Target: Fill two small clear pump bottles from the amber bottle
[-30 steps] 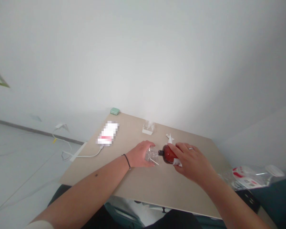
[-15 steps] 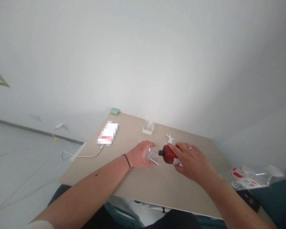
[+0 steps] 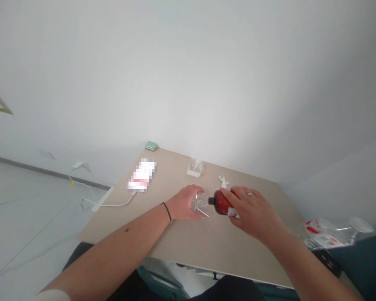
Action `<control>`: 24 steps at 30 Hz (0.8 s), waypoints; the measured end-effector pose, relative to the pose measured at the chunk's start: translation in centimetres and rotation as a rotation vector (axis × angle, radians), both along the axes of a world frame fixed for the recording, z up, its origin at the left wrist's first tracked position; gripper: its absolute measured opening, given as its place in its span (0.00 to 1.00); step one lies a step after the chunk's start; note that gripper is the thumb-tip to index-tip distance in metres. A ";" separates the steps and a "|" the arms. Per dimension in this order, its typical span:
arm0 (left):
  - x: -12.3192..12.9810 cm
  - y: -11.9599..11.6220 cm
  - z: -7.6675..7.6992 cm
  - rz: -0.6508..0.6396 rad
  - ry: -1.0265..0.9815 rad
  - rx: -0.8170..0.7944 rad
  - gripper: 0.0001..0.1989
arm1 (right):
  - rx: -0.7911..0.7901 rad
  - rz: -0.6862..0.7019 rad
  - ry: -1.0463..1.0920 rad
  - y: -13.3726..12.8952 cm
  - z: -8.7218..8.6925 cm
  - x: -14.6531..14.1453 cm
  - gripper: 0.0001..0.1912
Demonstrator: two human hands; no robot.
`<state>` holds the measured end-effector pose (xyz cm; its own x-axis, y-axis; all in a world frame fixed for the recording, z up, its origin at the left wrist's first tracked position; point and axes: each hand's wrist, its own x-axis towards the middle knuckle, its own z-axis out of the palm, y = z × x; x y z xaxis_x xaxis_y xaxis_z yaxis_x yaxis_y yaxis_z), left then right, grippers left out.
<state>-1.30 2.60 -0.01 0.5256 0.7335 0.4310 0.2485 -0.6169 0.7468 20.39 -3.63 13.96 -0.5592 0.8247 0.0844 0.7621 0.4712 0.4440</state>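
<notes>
My left hand (image 3: 188,202) is wrapped round a small clear container (image 3: 200,205) above the middle of the table. A thin white line shows near its lower edge. In my right hand (image 3: 250,211) is a reddish-brown bottle (image 3: 223,202), tipped on its side with its dark threaded neck pointing left. The neck is at the mouth of the clear container. No cap is on the bottle, and a white label shows partly under my fingers. Whether liquid is flowing I cannot tell. Just behind the bottle stands a white pointed nozzle piece (image 3: 223,182).
A clear box (image 3: 195,168) sits near the table's (image 3: 181,242) back edge. On the left lie a phone (image 3: 142,175) with a white cable (image 3: 117,205) and a green case (image 3: 151,146). A large clear bottle (image 3: 335,233) is beyond the right edge.
</notes>
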 end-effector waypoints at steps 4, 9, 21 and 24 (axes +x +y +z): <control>0.0 0.0 -0.1 0.001 -0.005 -0.004 0.40 | -0.002 0.000 -0.012 0.1 0.2 -0.2 0.31; 0.0 0.1 -0.1 0.000 -0.001 0.005 0.40 | -0.016 -0.013 -0.027 0.1 0.4 -0.3 0.30; 0.0 0.0 -0.1 0.008 -0.005 0.011 0.39 | 0.006 0.020 -0.029 0.2 0.5 -0.3 0.31; 0.0 0.0 -0.1 0.011 -0.004 0.011 0.39 | 0.002 0.016 -0.031 0.2 0.6 -0.4 0.30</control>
